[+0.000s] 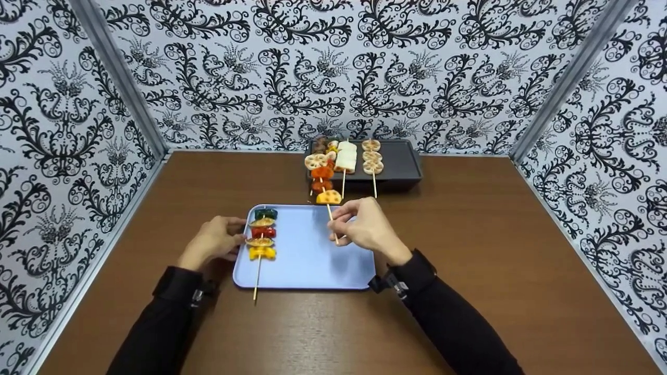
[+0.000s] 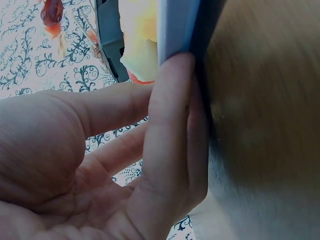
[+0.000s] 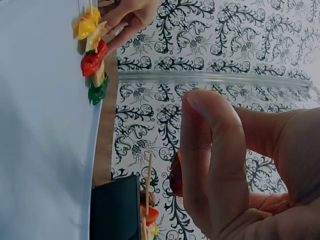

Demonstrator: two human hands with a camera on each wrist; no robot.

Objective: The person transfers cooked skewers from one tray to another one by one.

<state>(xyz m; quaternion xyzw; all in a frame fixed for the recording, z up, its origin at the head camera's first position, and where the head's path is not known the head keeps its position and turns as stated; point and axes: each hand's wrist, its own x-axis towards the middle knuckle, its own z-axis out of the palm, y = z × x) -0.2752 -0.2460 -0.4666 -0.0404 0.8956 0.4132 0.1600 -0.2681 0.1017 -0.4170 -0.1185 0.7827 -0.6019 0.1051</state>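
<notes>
My right hand [image 1: 367, 226] pinches the bare lower stick of a skewer above the tray's far side. That skewer carries a yellow piece with brown spots [image 1: 329, 197], orange-red pieces and, apparently, a pale lotus root slice at its far end. My left hand [image 1: 213, 239] touches the left rim of a light blue tray [image 1: 307, 260] with its fingers. A vegetable skewer [image 1: 262, 233], with green, red and yellow pieces and browned slices, lies along the tray's left side, its stick poking past the near edge. In the right wrist view the fingers [image 3: 220, 160] hide most of the held skewer.
A dark grey rectangular grill plate [image 1: 398, 161] stands at the back. It carries a white-piece skewer [image 1: 345, 157], a lotus root skewer [image 1: 372, 159] and another partly hidden at its left. Patterned walls [image 1: 333, 78] enclose the brown table [image 1: 469, 250] at the back and sides.
</notes>
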